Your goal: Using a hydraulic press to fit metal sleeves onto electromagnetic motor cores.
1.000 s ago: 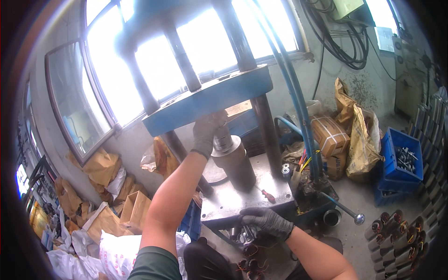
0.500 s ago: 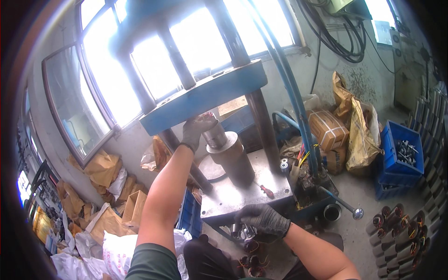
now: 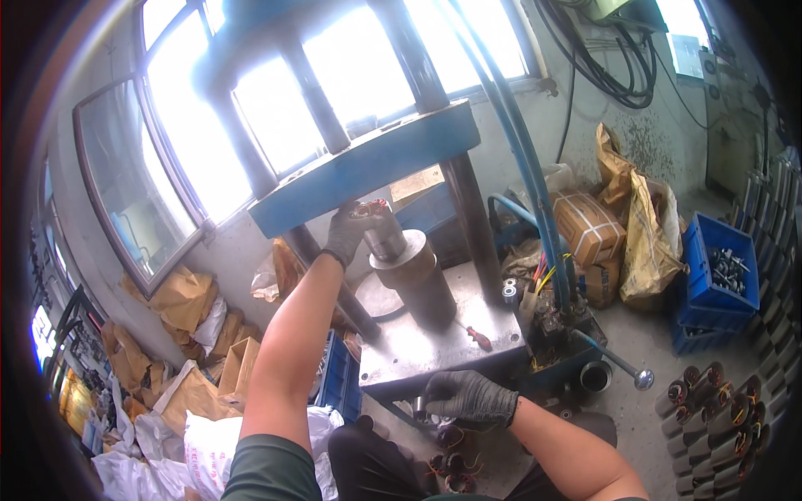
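A dark grey glove covers my left hand (image 3: pixel 343 235), which is closed around the side of a metal cylinder (image 3: pixel 384 239) with reddish wire windings at its top. This cylinder sits, slightly tilted in the picture, on a wider flanged steel post (image 3: pixel 422 292) under the blue crossbeam (image 3: pixel 368 171) of a press. My right hand (image 3: pixel 473 397), also gloved, hangs low in front of the press's steel plate (image 3: pixel 409 359) with its fingers curled; what they hold, if anything, is hidden. Next to its fingertips shows a small shiny metal tube (image 3: pixel 418 407).
A red-handled screwdriver (image 3: pixel 478 337) lies on the plate beside the post. Press columns (image 3: pixel 472 234) flank the post. At right stand a blue crate (image 3: pixel 723 259) of metal parts and several wound cylinders (image 3: pixel 718 409). Sacks (image 3: pixel 209 451) and cartons lie at left.
My right hand has turned and closed more, and the shiny metal pieces seen under its fingers are no longer visible. My left hand has shifted slightly down on the cylinder, showing more of the windings.
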The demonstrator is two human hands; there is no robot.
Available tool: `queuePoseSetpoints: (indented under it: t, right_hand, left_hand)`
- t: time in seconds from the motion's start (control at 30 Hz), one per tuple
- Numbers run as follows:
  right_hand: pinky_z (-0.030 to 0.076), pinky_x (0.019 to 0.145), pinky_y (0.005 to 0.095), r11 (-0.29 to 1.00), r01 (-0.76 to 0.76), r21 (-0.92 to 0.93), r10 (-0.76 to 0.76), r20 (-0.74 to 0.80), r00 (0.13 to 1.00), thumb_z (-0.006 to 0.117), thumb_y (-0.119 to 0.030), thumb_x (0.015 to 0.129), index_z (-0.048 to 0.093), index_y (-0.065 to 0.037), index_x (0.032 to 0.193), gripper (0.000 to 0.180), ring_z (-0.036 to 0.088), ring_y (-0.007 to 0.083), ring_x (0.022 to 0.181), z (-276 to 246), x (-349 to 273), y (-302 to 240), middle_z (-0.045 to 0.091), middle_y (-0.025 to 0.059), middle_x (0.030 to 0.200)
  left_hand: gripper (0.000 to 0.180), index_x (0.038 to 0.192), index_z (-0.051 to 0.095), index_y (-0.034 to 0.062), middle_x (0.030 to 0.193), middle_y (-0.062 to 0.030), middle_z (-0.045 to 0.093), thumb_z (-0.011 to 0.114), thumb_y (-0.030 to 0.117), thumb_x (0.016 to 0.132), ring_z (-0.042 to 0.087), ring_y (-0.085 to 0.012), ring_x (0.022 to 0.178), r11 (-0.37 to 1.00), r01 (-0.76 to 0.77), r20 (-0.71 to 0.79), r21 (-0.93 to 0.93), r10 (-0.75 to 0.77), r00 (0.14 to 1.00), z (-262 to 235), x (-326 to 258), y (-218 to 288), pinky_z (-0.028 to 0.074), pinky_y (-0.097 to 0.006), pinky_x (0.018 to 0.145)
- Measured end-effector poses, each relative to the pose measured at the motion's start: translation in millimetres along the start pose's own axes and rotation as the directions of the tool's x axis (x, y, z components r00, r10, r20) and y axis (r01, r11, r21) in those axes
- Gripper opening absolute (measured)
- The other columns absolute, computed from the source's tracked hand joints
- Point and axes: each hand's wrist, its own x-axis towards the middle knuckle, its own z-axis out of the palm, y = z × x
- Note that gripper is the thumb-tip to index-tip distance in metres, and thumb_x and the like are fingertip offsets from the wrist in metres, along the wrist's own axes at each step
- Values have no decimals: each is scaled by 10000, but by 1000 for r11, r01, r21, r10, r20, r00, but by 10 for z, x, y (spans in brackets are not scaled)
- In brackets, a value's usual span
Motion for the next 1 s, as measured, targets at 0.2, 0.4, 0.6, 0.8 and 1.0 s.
queuePoseSetpoints:
  t: [0.2,0.4,0.6,0.8,1.0]
  right_hand:
    - [564,822,398,971,55,-232,-62,-24,998,835,-326,862,692,13,1000,393,718,276,866,-34,-9,-44,732,179,921]
    - [551,754,397,980,-64,-186,28,-191,981,856,-355,831,684,16,860,410,674,252,746,-117,-124,-274,691,160,787]
    - [524,656,357,923,-103,-371,-30,-336,941,824,-374,864,661,-5,769,414,614,150,647,-296,-207,-417,642,94,679]
    - [464,574,319,916,173,-361,-328,-428,842,614,-267,1032,631,-30,859,294,550,140,597,-440,-317,-204,590,50,677]
    - [508,612,269,949,32,315,139,-508,850,668,-177,977,664,-35,1003,144,617,116,695,-357,-365,-503,673,42,844]
  left_hand:
    - [543,1240,620,-15,1118,-96,700,883,206,819,681,-166,1000,975,-106,96,193,89,991,18,44,-3,575,-294,836]
    - [782,1360,453,-48,1183,-179,692,884,343,838,679,-221,1088,865,20,-96,502,32,995,346,-184,250,566,-290,891]
    - [1147,1617,141,34,1217,-208,661,870,453,838,682,-232,1029,942,-3,-42,336,18,999,113,-158,-249,576,-311,856]
    - [635,1495,493,53,1128,-77,694,774,248,961,668,-154,935,982,173,14,-74,-172,985,-484,-1249,-323,555,-291,806]
    - [416,1375,620,55,1180,-33,690,727,214,1006,631,-141,1100,947,313,254,-72,-286,924,-1110,-3275,-994,511,-317,1009]
